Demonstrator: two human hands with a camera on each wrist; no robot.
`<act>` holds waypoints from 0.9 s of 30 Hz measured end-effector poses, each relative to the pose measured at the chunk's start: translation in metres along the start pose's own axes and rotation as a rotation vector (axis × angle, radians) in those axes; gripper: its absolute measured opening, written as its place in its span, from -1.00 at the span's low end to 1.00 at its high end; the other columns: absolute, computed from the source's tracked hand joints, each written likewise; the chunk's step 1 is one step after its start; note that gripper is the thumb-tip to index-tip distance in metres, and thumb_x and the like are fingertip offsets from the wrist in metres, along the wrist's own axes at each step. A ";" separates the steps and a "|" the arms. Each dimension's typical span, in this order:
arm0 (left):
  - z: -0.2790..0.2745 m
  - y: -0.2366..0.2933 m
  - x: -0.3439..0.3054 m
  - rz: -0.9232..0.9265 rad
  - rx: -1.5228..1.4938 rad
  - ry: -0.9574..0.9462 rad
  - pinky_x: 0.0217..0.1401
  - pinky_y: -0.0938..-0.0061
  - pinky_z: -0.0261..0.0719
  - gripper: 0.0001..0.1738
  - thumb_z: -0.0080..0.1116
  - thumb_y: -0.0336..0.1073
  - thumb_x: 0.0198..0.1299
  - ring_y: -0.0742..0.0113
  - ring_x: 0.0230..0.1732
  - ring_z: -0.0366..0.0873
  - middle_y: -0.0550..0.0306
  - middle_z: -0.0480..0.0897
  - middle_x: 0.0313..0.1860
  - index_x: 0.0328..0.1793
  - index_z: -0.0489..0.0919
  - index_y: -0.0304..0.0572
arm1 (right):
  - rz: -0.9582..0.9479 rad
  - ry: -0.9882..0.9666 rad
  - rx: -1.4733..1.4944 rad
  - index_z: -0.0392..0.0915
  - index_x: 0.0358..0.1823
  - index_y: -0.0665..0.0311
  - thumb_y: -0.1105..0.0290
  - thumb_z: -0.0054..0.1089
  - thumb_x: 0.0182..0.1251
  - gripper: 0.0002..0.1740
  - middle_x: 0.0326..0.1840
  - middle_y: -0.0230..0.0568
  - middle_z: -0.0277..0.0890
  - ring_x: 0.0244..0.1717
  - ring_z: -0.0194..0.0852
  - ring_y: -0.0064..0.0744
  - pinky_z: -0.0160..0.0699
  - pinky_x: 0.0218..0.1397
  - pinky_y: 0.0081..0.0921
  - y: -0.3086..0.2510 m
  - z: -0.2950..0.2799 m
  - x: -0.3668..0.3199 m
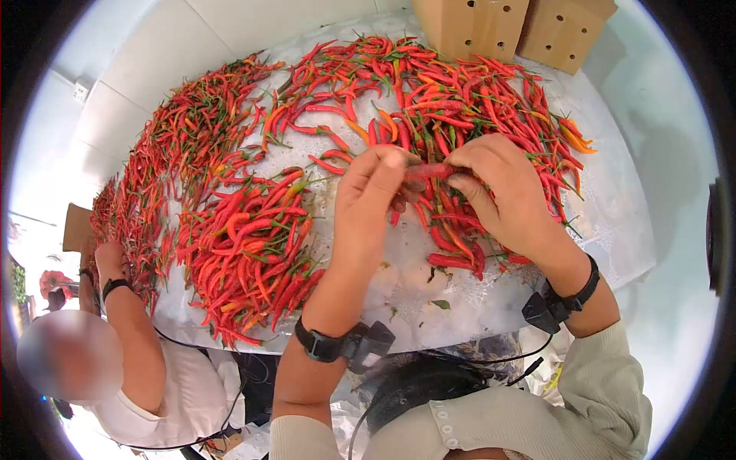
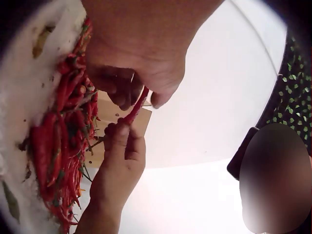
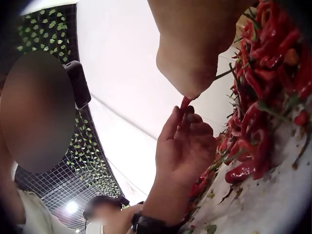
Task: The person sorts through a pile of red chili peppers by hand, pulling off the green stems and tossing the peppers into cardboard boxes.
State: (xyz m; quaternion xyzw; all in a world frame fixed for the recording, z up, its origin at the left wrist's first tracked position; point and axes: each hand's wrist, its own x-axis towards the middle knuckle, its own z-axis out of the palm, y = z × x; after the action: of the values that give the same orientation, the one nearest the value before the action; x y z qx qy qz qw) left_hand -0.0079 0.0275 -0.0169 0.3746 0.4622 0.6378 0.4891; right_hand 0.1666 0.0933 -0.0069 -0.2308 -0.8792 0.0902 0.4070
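Observation:
A single red chili [image 1: 429,172] is stretched between both hands above the heap in the head view. The left hand [image 1: 369,195] pinches one end with thumb and fingers; the right hand [image 1: 502,188] grips the other end. In the left wrist view the chili [image 2: 137,108] slants between the near left hand [image 2: 139,48] and the right hand [image 2: 117,168]. The right wrist view shows only a short part of the chili [image 3: 184,103] between the left hand [image 3: 187,146] and the right hand [image 3: 195,44].
Red chilies [image 1: 245,249] lie piled at the left, with a long heap [image 1: 192,130] behind them and another [image 1: 483,96] beyond the hands. Cardboard boxes [image 1: 471,27] stand at the back. At the far left, another person's arm [image 1: 134,330] reaches onto the white-covered table [image 1: 621,230].

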 end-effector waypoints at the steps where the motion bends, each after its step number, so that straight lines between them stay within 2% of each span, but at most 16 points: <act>1: 0.002 -0.001 -0.001 0.019 0.021 -0.023 -0.33 0.56 0.44 -0.81 0.06 -0.31 0.27 0.48 -0.32 0.53 0.17 0.61 -0.24 -0.06 0.52 -0.23 | -0.001 0.035 0.010 0.50 -0.23 0.25 0.45 0.30 -0.02 -0.72 -0.27 -0.14 0.47 -0.20 0.44 -0.10 0.42 -0.15 -0.26 0.000 -0.001 0.001; 4: 0.002 -0.005 -0.001 0.066 0.081 -0.057 -0.40 0.60 0.41 -0.85 0.11 -0.39 0.23 0.49 -0.40 0.52 0.17 0.62 -0.31 -0.09 0.53 -0.23 | -0.009 0.085 0.001 0.51 -0.23 0.26 0.46 0.32 -0.04 -0.71 -0.26 -0.13 0.48 -0.20 0.45 -0.09 0.46 -0.16 -0.27 0.000 -0.004 0.001; 7: 0.002 -0.004 -0.001 0.077 -0.045 -0.036 -0.43 0.60 0.39 -0.84 0.17 -0.39 0.20 0.50 -0.42 0.50 0.17 0.62 -0.36 -0.11 0.54 -0.22 | 0.017 0.089 0.019 0.52 -0.24 0.26 0.46 0.33 -0.04 -0.72 -0.26 -0.13 0.49 -0.18 0.46 -0.08 0.47 -0.14 -0.28 -0.001 -0.005 0.003; 10: -0.004 -0.003 0.000 0.093 -0.145 -0.064 -0.47 0.71 0.33 -0.83 0.23 -0.35 0.17 0.54 -0.37 0.56 0.24 0.60 -0.34 -0.14 0.57 -0.22 | 0.052 0.054 0.047 0.52 -0.22 0.26 0.44 0.32 -0.01 -0.72 -0.24 -0.12 0.49 -0.16 0.46 -0.06 0.46 -0.11 -0.26 0.004 -0.005 0.001; 13: -0.005 -0.002 0.000 0.042 -0.130 -0.023 -0.46 0.68 0.34 -0.77 0.23 -0.36 0.15 0.51 -0.36 0.57 0.18 0.61 -0.35 -0.09 0.55 -0.26 | 0.061 0.039 0.073 0.51 -0.19 0.26 0.42 0.31 0.01 -0.71 -0.22 -0.10 0.50 -0.15 0.47 -0.05 0.46 -0.09 -0.24 0.006 -0.003 0.000; 16: 0.007 0.006 0.000 0.067 -0.114 0.102 -0.47 0.65 0.34 -0.69 0.17 -0.31 0.19 0.50 -0.44 0.51 0.17 0.59 -0.39 0.03 0.47 -0.26 | 0.089 0.050 0.017 0.51 -0.16 0.27 0.42 0.30 0.02 -0.69 -0.19 -0.08 0.50 -0.15 0.46 -0.01 0.46 -0.07 -0.22 0.003 -0.011 0.001; 17: 0.007 0.009 0.001 0.092 -0.085 0.110 -0.46 0.64 0.32 -0.70 0.08 -0.30 0.23 0.51 -0.46 0.46 0.18 0.57 -0.42 0.06 0.44 -0.25 | 0.093 0.072 -0.028 0.50 -0.16 0.27 0.43 0.29 0.03 -0.69 -0.19 -0.07 0.50 -0.15 0.45 0.00 0.46 -0.05 -0.22 0.004 -0.017 0.006; 18: 0.001 0.009 0.003 0.124 -0.060 0.112 -0.45 0.62 0.30 -0.70 -0.01 -0.28 0.27 0.51 -0.47 0.42 0.20 0.54 -0.44 0.08 0.41 -0.23 | 0.112 0.133 -0.057 0.50 -0.18 0.29 0.46 0.24 0.10 -0.76 -0.20 -0.10 0.50 -0.14 0.49 -0.17 0.47 -0.05 -0.33 0.008 -0.026 0.009; 19: -0.003 0.006 0.002 0.145 -0.032 0.125 -0.44 0.61 0.28 -0.70 -0.10 -0.27 0.31 0.52 -0.48 0.37 0.22 0.51 -0.46 0.11 0.38 -0.21 | 0.239 0.272 0.023 0.49 -0.18 0.30 0.45 0.22 0.15 -0.79 -0.21 -0.13 0.50 -0.16 0.48 -0.24 0.46 -0.05 -0.37 0.011 -0.036 0.011; 21: -0.006 0.002 0.004 0.207 0.009 0.193 -0.47 0.62 0.26 -0.69 -0.13 -0.22 0.32 0.52 -0.52 0.34 0.22 0.50 -0.47 0.12 0.35 -0.17 | 0.459 0.535 0.224 0.47 -0.19 0.31 0.45 0.17 0.23 -0.84 -0.23 -0.17 0.49 -0.18 0.48 -0.38 0.45 -0.07 -0.45 0.017 -0.057 0.019; 23: -0.006 -0.001 0.005 0.171 -0.048 0.218 -0.47 0.61 0.27 -0.70 -0.12 -0.23 0.31 0.52 -0.51 0.36 0.23 0.50 -0.48 0.11 0.35 -0.16 | 0.217 0.861 0.149 0.42 -0.13 0.36 0.43 0.08 0.32 -0.83 -0.22 -0.20 0.47 -0.23 0.44 -0.49 0.46 -0.11 -0.52 0.023 -0.086 0.029; 25: -0.009 -0.002 0.004 0.131 -0.058 0.230 -0.48 0.61 0.29 -0.70 -0.11 -0.24 0.31 0.52 -0.51 0.38 0.23 0.50 -0.48 0.11 0.35 -0.15 | 0.104 1.162 0.102 0.35 -0.09 0.41 0.44 0.04 0.34 -0.79 -0.24 -0.16 0.47 -0.28 0.45 -0.44 0.48 -0.14 -0.53 -0.003 -0.119 0.050; 27: -0.008 -0.002 0.003 0.117 -0.047 0.210 -0.49 0.61 0.32 -0.71 -0.10 -0.25 0.31 0.52 -0.51 0.39 0.23 0.51 -0.48 0.11 0.35 -0.15 | -0.130 1.323 -0.045 0.32 -0.04 0.41 0.44 0.04 0.35 -0.75 -0.26 -0.16 0.48 -0.29 0.47 -0.48 0.49 -0.21 -0.61 -0.020 -0.150 0.075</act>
State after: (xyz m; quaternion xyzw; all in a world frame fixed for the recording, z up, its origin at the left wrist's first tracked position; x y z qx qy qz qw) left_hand -0.0157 0.0290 -0.0212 0.3204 0.4731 0.7117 0.4087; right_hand 0.2311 0.1068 0.1480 -0.1924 -0.4577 -0.1135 0.8606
